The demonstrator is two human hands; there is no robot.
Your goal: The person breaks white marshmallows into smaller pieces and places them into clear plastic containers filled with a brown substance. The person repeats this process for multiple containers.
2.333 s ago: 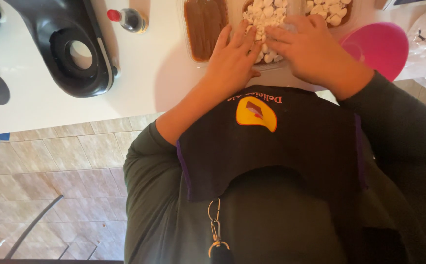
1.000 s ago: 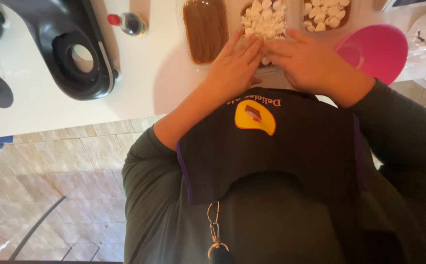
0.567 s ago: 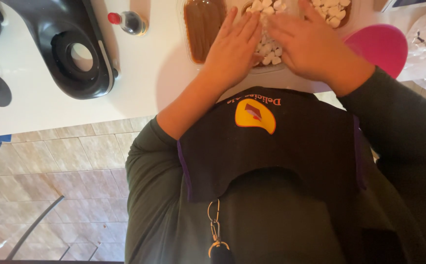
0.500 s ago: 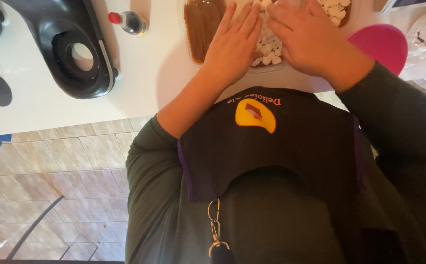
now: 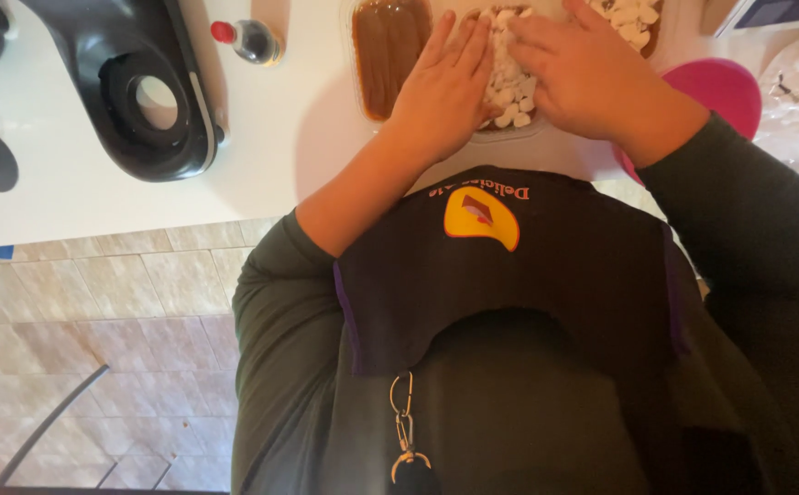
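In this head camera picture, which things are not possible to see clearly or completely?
- White pieces, head view: mostly covered by the left hand and right hand; their kind is unclear.
- Brown tray, head view: its far end is cut off by the top edge.
- Pink bowl, head view: partly hidden behind the right forearm.
- Black appliance, head view: its top is cut off by the picture edge.

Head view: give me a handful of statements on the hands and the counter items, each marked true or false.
1. Both hands lie flat on the white pieces in the tray. True: left hand, right hand.
2. The small bottle has a green cap. False: the cap is red.
3. A pink bowl sits by the right forearm. True.
4. The compartment left of the hands holds white pieces. False: it holds a smooth brown filling.
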